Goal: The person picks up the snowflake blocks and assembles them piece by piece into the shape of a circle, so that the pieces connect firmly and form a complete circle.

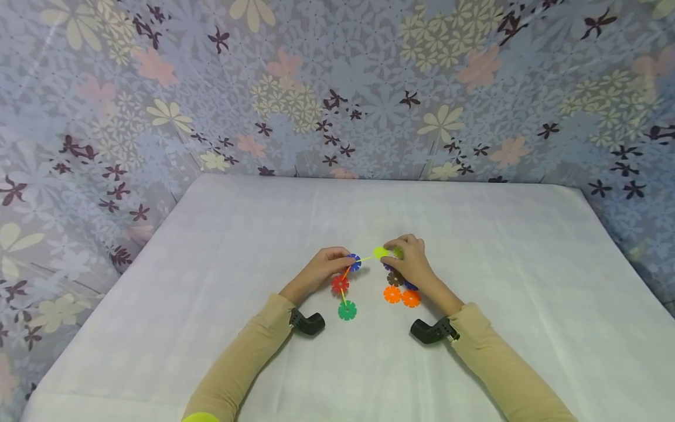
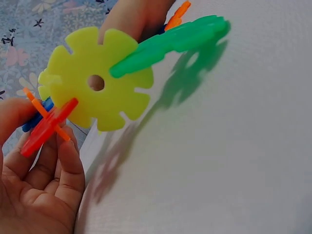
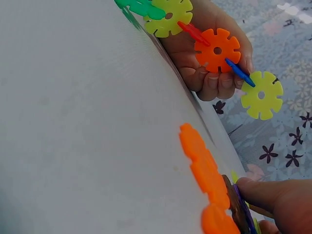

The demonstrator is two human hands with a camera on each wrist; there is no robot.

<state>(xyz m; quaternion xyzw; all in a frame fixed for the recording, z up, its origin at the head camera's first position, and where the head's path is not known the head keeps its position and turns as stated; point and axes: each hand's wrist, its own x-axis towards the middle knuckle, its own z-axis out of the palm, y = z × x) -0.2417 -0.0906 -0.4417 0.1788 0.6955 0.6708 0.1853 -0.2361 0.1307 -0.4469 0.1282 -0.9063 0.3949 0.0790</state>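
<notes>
My left hand (image 1: 326,265) pinches a linked chain of notched plastic discs by its blue disc (image 1: 355,263). The chain also has a red disc (image 1: 340,285), a green disc (image 1: 347,310), an orange disc (image 3: 217,50) and two yellow discs, one at the free end (image 3: 262,95) beyond the blue one. My right hand (image 1: 413,264) holds a yellow disc (image 1: 380,252) between thumb and fingers, close to the chain's yellow end. Under that hand lie a brown disc (image 1: 395,278) and two orange discs, the nearer one (image 1: 411,298) touching its neighbour. Blue and purple discs there are partly hidden.
A white cloth (image 1: 237,234) covers the table, which meets a flower-patterned backdrop (image 1: 337,88) at its far edge. Black wrist mounts, left (image 1: 307,323) and right (image 1: 432,331), jut inward from the sleeves. Part of a yellow-green object (image 1: 200,417) shows by the left sleeve.
</notes>
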